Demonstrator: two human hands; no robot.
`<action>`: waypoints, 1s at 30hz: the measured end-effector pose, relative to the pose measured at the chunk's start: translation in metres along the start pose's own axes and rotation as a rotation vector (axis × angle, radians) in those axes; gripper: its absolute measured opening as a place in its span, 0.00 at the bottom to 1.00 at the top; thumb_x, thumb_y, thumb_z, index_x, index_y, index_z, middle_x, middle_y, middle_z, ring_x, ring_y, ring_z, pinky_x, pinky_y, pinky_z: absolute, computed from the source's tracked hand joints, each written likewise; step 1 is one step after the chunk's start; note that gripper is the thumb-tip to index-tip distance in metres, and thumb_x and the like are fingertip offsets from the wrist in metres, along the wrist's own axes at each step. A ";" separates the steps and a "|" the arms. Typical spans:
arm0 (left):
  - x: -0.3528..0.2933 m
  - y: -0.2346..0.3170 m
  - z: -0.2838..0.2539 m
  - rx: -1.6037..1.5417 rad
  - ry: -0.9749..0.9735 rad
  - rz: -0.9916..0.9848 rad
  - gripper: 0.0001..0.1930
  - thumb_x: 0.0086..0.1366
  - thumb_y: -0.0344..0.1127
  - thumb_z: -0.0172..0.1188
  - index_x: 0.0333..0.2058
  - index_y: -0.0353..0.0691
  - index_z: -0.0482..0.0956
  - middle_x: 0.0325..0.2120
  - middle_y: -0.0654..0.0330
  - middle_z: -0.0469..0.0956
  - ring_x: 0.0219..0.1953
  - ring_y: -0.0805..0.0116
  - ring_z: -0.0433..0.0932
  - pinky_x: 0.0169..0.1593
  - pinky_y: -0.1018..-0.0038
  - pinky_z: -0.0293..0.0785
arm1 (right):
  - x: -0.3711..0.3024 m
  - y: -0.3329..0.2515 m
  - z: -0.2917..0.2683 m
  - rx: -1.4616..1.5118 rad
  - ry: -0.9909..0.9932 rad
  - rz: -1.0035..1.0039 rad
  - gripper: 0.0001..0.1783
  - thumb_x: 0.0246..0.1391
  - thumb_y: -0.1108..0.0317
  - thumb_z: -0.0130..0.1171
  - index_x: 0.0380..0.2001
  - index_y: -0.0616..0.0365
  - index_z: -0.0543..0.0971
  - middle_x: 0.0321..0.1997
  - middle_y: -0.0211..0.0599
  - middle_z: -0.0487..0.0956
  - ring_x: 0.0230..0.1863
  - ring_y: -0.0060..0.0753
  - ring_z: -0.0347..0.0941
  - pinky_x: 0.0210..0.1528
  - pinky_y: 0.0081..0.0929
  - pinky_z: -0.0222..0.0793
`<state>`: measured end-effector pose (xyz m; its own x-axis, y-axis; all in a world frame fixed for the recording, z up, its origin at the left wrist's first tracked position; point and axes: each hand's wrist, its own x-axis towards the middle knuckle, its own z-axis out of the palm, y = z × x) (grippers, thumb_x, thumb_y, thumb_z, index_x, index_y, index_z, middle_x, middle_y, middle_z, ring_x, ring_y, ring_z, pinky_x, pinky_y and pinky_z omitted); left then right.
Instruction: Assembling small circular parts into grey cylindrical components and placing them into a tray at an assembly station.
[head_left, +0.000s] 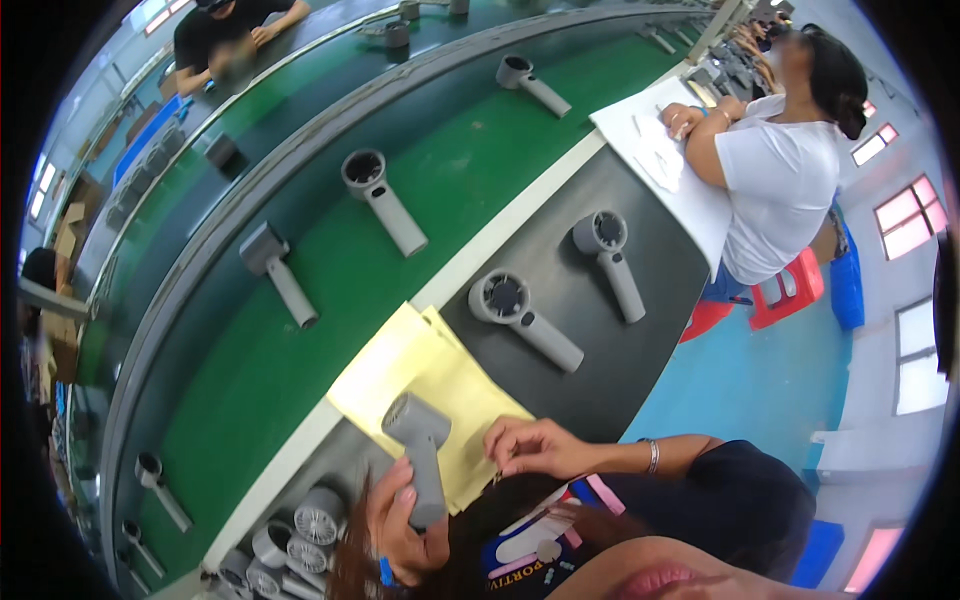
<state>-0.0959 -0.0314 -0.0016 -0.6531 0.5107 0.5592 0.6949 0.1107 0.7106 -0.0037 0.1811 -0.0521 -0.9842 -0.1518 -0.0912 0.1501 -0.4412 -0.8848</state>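
Observation:
My left hand [400, 520] is wrapped round the handle of a grey handheld fan [425, 465], held upright with its round head at the top. Yellow sheets of paper [400, 365] lie behind it on the bench. Just right of that fan is my right hand [540, 447], fingers curled and pinched over the near edge of the sheets. What is between those fingertips, if anything, is too small to make out. Two more grey fans, one nearer [525, 318] and one farther [612, 262], lie on the dark bench top beyond my right hand.
Several grey fans [318, 515] are bunched at the bench's near left. A green conveyor belt [460, 150] runs alongside, carrying spaced fans such as this one [385, 200]. To the right a person in a white shirt [775, 165] sits at a white work surface [640, 150].

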 end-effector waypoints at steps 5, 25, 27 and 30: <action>0.001 0.014 -0.002 0.200 0.093 -0.074 0.17 0.48 0.22 0.61 0.41 0.36 0.77 0.43 0.53 0.75 0.44 0.50 0.74 0.48 0.62 0.69 | -0.001 -0.029 0.011 -0.155 0.243 -0.024 0.01 0.52 0.78 0.58 0.30 0.63 0.76 0.36 0.33 0.73 0.34 0.20 0.69 0.38 0.19 0.67; -0.004 0.049 0.018 -0.385 0.156 -0.381 0.22 0.54 0.19 0.61 0.50 0.36 0.76 0.48 0.54 0.75 0.34 0.74 0.77 0.39 0.77 0.79 | 0.012 -0.090 0.063 -0.336 0.083 -0.292 0.17 0.50 0.83 0.57 0.41 0.60 0.64 0.34 0.33 0.73 0.49 0.30 0.74 0.42 0.18 0.72; -0.004 0.051 0.019 -0.414 0.135 -0.395 0.22 0.54 0.19 0.61 0.50 0.36 0.75 0.48 0.54 0.74 0.35 0.74 0.77 0.40 0.77 0.79 | 0.012 -0.093 0.060 -0.332 0.080 -0.268 0.17 0.50 0.85 0.56 0.41 0.60 0.64 0.34 0.34 0.73 0.49 0.33 0.74 0.45 0.20 0.71; -0.004 0.051 0.019 -0.476 0.100 -0.433 0.22 0.56 0.20 0.60 0.51 0.33 0.73 0.51 0.53 0.72 0.35 0.74 0.73 0.41 0.78 0.77 | 0.015 -0.096 0.057 -0.343 0.062 -0.242 0.18 0.49 0.87 0.55 0.41 0.60 0.63 0.34 0.35 0.73 0.50 0.34 0.74 0.47 0.20 0.70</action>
<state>-0.0523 -0.0111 0.0242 -0.8849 0.4205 0.2001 0.1679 -0.1127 0.9793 -0.0270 0.1709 0.0574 -0.9926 -0.0220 0.1198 -0.1157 -0.1362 -0.9839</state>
